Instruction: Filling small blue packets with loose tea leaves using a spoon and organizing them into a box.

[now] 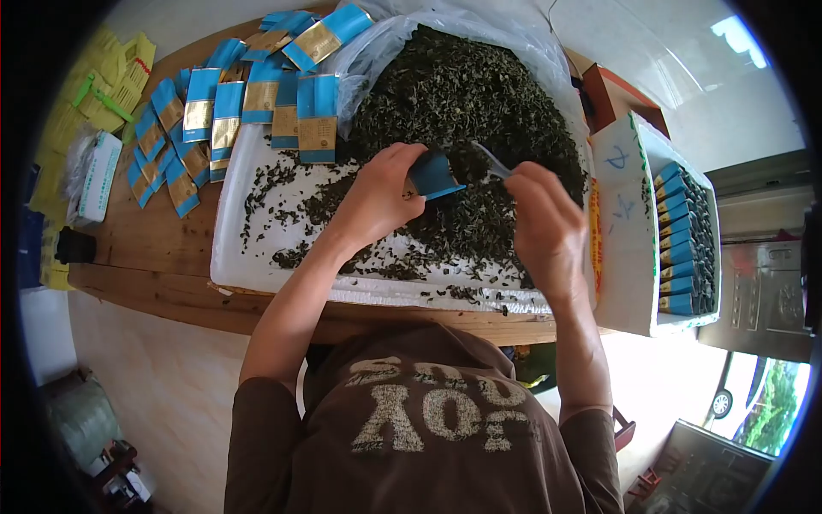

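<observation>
My left hand [385, 193] grips a small blue and gold packet [434, 175], its blue end turned towards my right hand. In my right hand [546, 218] is a spoon [491, 159] of pale, see-through look, its tip over the loose dried tea leaves [475, 90]. Packet and spoon are apart. The leaves heap up at the back in a clear plastic bag [379, 48] and spread thinly over a white foam tray [241, 257]. Whether the packet holds leaves is hidden from view.
Many blue and gold packets [262, 96] lie overlapping at the back left, some over the tray's rim. On the right, a white foam box [626, 225] holds a row of upright packets [677, 244]. An orange-brown carton [620, 96] stands behind it. A white and green box [96, 177] is far left.
</observation>
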The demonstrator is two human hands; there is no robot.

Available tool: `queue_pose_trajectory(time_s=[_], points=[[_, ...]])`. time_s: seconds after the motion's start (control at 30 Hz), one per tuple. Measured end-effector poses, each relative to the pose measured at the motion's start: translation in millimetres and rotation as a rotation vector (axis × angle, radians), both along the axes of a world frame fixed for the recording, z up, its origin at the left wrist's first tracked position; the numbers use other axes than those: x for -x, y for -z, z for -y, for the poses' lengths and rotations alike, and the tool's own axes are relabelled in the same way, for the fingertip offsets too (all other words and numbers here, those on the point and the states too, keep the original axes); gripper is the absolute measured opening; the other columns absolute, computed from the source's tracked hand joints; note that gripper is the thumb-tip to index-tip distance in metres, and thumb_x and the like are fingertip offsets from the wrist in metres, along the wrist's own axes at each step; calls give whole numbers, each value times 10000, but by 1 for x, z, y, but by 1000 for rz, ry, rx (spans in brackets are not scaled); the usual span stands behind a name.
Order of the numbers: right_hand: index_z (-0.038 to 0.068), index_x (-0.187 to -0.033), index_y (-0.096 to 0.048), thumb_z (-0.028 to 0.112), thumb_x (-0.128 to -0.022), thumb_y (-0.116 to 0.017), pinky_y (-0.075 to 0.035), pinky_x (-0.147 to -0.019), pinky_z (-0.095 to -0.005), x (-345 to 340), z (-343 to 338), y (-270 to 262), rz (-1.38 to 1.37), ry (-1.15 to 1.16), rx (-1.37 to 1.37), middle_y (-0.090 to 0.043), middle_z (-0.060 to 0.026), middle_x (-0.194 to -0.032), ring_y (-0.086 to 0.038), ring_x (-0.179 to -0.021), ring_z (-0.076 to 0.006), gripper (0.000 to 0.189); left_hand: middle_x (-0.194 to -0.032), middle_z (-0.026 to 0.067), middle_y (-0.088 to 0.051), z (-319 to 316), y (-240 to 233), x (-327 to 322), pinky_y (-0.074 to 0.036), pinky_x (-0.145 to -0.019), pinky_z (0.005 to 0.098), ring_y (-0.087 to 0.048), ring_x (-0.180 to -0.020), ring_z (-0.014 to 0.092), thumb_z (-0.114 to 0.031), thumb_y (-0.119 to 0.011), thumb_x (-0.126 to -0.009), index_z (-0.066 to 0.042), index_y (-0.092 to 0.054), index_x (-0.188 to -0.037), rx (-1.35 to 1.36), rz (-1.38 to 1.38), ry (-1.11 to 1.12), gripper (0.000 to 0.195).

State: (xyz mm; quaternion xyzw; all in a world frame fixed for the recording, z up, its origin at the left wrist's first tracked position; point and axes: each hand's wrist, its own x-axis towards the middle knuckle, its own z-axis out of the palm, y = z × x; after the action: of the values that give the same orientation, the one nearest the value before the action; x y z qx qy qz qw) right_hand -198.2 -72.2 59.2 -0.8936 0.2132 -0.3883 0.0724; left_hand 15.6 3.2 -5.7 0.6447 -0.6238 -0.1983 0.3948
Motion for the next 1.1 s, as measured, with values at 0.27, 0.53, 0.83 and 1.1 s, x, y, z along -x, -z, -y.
queue_pose_trajectory(time_s=[0.27,0.53,0.83,1.1], points=[[-12,-885,-685,-139,-782,-619,-587,-736,-341,-13,7,-42,-61,-58,153,-697,-157,-990,-706,-880,-289,176,-1224,179,-570,-9,-2,-9,-495,-923,353,-615,-1073,300,-76,-707,-748,42,-483,-1321,-94,-286,-84,627],[-14,-900,-664,-139,-720,-617,-574,-725,-362,-28,5,-45,-121,-162,182,-683,-148,-995,-691,-880,-305,224,-1213,165,-574,-12,0,-13,-486,-918,339,-614,-1075,279,-79,-706,-748,28,-483,-1323,-66,-336,-88,627],[-7,-931,-660,-142,-726,-591,-567,-730,-370,-31,5,-43,-204,-205,117,-674,-140,-1027,-682,-907,-300,255,-1175,103,-619,-9,8,-11,-493,-815,302,-606,-977,180,-101,-731,-743,-26,-487,-1357,-4,-268,-115,664],[-7,-911,-637,-167,-704,-574,-561,-749,-371,-27,6,-22,-191,-250,14,-667,-144,-1021,-679,-884,-314,269,-1223,83,-598,-8,7,-8,-489,-839,308,-598,-1072,192,-63,-726,-755,-45,-497,-1347,44,-207,-66,635]])
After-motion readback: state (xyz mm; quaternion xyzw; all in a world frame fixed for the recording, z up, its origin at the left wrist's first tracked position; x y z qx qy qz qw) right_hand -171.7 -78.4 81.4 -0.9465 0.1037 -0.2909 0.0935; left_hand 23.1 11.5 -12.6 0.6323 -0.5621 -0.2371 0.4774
